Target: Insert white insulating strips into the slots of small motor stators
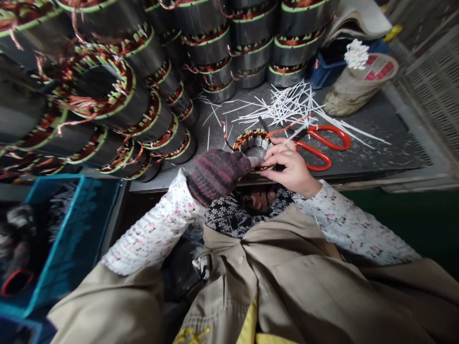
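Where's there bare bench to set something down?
Bench right of the scissors, nearer than the splayed white sticks, looks mostly bare; so does the patch between tube and slotted panel. Crowded: left, stacked stators; beyond the held stator, those sticks.

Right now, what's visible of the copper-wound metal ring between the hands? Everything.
The copper-wound metal ring is hollow, its grey slotted inner wall showing. Orange-brown windings and pale green tabs crowd its upper rim; a coppery wire rises at image left. It is at the dark grey bench's near edge, opening upward. The dark knit-gloved left hand and bare right hand touch it, hiding much of its near side.
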